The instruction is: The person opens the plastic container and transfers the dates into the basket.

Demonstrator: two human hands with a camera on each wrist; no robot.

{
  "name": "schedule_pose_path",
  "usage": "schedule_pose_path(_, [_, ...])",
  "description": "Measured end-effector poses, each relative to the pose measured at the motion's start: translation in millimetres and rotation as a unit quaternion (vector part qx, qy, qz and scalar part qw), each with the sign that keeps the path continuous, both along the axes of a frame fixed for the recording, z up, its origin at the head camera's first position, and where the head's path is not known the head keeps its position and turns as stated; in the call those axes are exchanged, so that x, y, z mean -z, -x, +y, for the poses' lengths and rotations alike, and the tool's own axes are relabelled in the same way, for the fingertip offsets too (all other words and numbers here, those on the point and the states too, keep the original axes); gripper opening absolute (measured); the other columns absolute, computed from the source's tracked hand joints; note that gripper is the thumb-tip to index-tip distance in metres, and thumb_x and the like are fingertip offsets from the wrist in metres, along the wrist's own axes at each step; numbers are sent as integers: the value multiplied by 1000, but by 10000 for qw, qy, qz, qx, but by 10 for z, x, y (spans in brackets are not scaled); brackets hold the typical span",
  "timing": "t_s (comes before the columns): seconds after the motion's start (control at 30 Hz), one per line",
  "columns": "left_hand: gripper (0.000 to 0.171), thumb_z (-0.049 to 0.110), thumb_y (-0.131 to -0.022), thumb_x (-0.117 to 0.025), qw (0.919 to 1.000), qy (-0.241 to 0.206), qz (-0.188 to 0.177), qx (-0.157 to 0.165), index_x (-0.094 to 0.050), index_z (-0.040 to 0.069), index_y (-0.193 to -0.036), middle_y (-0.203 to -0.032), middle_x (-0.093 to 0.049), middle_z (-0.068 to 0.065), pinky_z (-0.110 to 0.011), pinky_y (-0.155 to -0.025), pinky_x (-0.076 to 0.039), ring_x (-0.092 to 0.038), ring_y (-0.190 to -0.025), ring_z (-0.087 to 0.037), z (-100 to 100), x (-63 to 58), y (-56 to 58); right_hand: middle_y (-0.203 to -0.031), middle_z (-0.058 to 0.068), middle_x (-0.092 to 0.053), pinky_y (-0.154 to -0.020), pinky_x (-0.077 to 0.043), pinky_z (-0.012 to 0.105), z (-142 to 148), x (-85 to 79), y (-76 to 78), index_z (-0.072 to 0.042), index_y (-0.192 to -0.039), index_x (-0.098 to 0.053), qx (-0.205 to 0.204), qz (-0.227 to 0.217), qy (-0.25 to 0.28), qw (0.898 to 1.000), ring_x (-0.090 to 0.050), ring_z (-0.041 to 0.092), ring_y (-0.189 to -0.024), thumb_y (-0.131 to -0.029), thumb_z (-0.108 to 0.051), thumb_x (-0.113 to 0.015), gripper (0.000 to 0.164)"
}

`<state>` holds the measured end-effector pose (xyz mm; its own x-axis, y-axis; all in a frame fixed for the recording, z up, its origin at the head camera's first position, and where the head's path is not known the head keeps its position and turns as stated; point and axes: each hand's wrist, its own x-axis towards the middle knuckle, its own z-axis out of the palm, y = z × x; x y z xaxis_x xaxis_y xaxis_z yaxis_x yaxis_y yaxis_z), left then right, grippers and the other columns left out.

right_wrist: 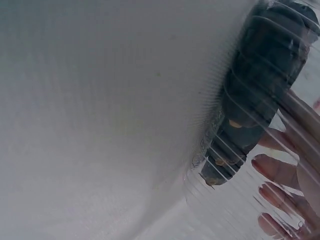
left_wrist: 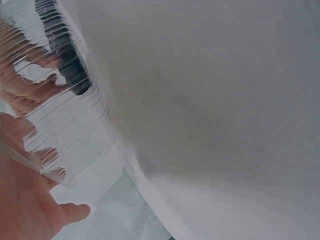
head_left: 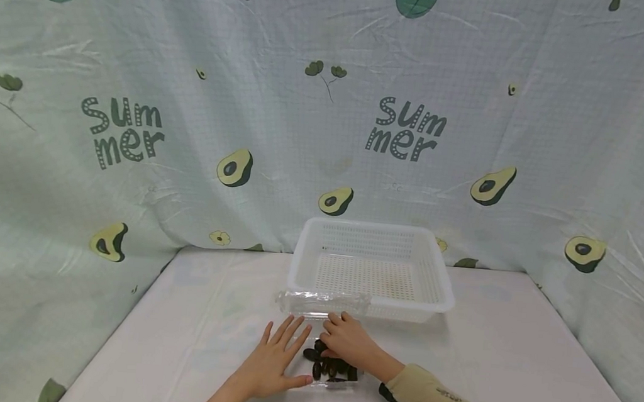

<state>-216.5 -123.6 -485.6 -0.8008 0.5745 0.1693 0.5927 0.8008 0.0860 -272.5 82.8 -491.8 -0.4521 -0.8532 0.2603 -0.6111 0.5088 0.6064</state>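
Note:
Dark oval fruits [head_left: 333, 367] lie grouped in a clear plastic tray [head_left: 341, 385] on the table. My left hand [head_left: 272, 358] rests at the tray's left side, fingers straight and spread. In the left wrist view, ribbed clear plastic [left_wrist: 75, 135] partly covers that hand [left_wrist: 25, 200]. From the right, my right hand [head_left: 353, 342] reaches over the fruits, its thumb side among them. Through the plastic in the right wrist view, its fingers [right_wrist: 277, 172] look bent beside the dark fruits [right_wrist: 265, 65]. Whether they pinch one is hidden.
A white perforated basket [head_left: 440, 286] stands behind the tray. Crumpled clear plastic [head_left: 322, 302], perhaps the tray's lid, lies against the basket's front. A printed curtain [head_left: 283, 116] hangs around the back and sides of the white-covered table [head_left: 193, 317].

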Motion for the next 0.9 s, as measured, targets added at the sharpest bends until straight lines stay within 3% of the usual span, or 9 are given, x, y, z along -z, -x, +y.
schedule_pose_path(0.2, [84, 65, -80, -43, 9997, -27, -200, -104, -15, 18, -144, -151, -9, -8, -63, -100, -17, -10, -138, -31, -1, -4, -1, -83, -13, -59, -62, -36, 21, 2, -6, -2, -30, -85, -62, -173, -60, -78, 9998, -48, 6, -76, -81, -56, -47, 29])
schedule_pose_path(0.4, [86, 68, -79, -41, 9989, -152, -383, -202, -16, 17, -144, -151, -3, -13, -64, -99, -17, -5, -138, -33, 3, -21, -11, -82, -17, -61, -60, -33, 18, 26, -19, 8, -32, -93, -60, -551, -200, 2, 9983, -48, 3, -74, -77, -52, -56, 26])
schedule_pose_path(0.67, [86, 70, -79, -36, 9994, -14, -274, -197, -15, 18, -144, -151, -6, -14, -65, -98, -18, -8, -138, -35, 6, -30, -9, -87, -16, -63, -66, -40, 18, 24, -41, 16, -30, -98, -61, -652, -454, -184, 9967, -50, 3, -79, -78, -49, -58, 28])
schedule_pose_path(0.9, [86, 70, -79, -38, 9996, -21, -226, -181, -19, 15, -143, -150, -9, -16, -66, -96, -20, -10, -137, -36, -1, -37, -12, -84, -16, -59, -62, -37, 19, 20, -37, 25, -33, -90, -61, -715, -405, -195, 9964, -49, 5, -78, -76, -50, -58, 22])
